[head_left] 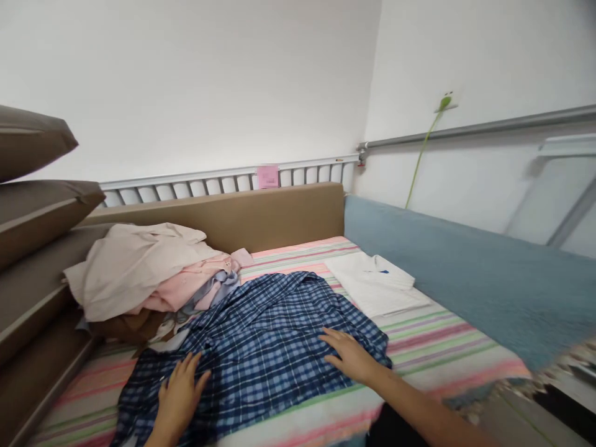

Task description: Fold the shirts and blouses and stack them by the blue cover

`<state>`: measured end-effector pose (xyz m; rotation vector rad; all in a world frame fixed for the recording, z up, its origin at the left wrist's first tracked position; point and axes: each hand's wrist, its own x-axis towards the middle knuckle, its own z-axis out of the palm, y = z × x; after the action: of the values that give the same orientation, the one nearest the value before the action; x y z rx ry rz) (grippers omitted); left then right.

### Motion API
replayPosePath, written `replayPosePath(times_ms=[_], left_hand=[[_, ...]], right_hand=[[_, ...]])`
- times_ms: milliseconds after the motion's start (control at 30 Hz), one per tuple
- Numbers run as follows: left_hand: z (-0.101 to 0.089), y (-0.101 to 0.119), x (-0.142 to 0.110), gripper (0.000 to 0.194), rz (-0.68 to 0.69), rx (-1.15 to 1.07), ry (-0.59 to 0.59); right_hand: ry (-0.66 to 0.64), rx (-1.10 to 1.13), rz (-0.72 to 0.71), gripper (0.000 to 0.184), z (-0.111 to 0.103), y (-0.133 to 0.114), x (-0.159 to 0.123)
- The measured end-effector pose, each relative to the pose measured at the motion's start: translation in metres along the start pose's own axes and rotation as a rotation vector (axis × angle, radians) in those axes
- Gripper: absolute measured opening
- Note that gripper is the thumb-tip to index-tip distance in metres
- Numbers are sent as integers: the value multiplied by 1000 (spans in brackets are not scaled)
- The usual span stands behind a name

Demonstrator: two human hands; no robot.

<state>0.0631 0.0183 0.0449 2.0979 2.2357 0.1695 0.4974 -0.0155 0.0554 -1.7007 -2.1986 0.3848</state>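
A blue plaid shirt (261, 347) lies spread out on a striped sheet (428, 341) in front of me. My left hand (179, 391) rests flat on the shirt's near left part, fingers stretched out and apart. My right hand (349, 354) lies flat on the shirt's right side near its edge, fingers extended. Neither hand holds anything.
A heap of beige, pink and lilac clothes (149, 273) sits at the back left. A folded white garment (377, 282) lies at the back right. Brown cushions (32, 205) stack on the left, a blue cushion (465, 273) runs along the right wall, and a brown backrest (261, 214) stands behind.
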Motion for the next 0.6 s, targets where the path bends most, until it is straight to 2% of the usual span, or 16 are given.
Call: replayPosePath(times_ms=[67, 133, 267, 433, 600], left_hand=[[-15, -2, 18, 45, -7, -55, 97], [-24, -1, 36, 41, -34, -92, 130], [-19, 5, 71, 46, -102, -76, 167], [1, -7, 105, 51, -127, -135, 194], [5, -27, 118, 44, -126, -239, 219]], right_hand=[[76, 53, -27, 39, -11, -11, 14], [94, 97, -78, 34, -19, -28, 32], [0, 78, -205, 31, -14, -70, 79], [-78, -56, -369, 37, 29, -123, 154], [-109, -163, -378, 66, 78, -168, 216]])
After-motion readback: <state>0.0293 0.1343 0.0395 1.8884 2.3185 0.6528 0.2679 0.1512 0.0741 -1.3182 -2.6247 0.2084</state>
